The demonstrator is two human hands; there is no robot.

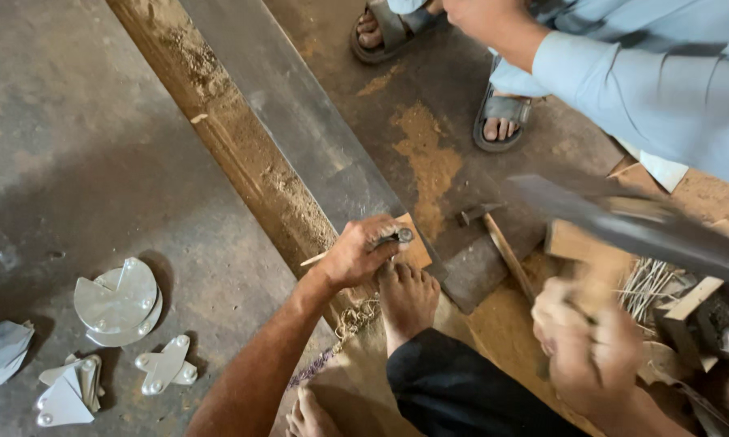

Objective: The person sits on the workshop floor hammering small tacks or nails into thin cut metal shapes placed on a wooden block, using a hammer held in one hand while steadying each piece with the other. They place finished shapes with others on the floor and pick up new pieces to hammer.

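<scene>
Blurring smears the right hand (584, 344) at the lower right of the frame, so its fingers cannot be told apart; they seem curled around a pale wooden handle, though how tightly is unclear. Above it a long dark blade-like tool (639, 222) streaks across the right side, also smeared, and whether it joins that handle cannot be told. The lower edge of the frame cuts off both forearms, and a dark trouser leg (461, 396) covers part of the lap.

At the centre, the left hand (356, 255) is closed, its fingers wrapped tightly around a short dark metal punch (393, 237) whose round end pokes out toward the right. The hand rests on a small wooden piece (415, 247) beside the long grey metal bar (299, 121) that runs from the top centre down to the middle. A bare foot (407, 298) lies just below this hand, its toes touching the wood.

A hammer (494, 239) lies to the right of centre on the earth floor (429, 154), near a bundle of thin nails (643, 283). At the upper right another person in a light blue sleeve (639, 73) leans in, sandalled feet (502, 113) on the ground; the frame cuts off the rest of them.

At the lower left, shiny cut metal pieces (117, 299) lie on a dark grey slab (73, 121).
</scene>
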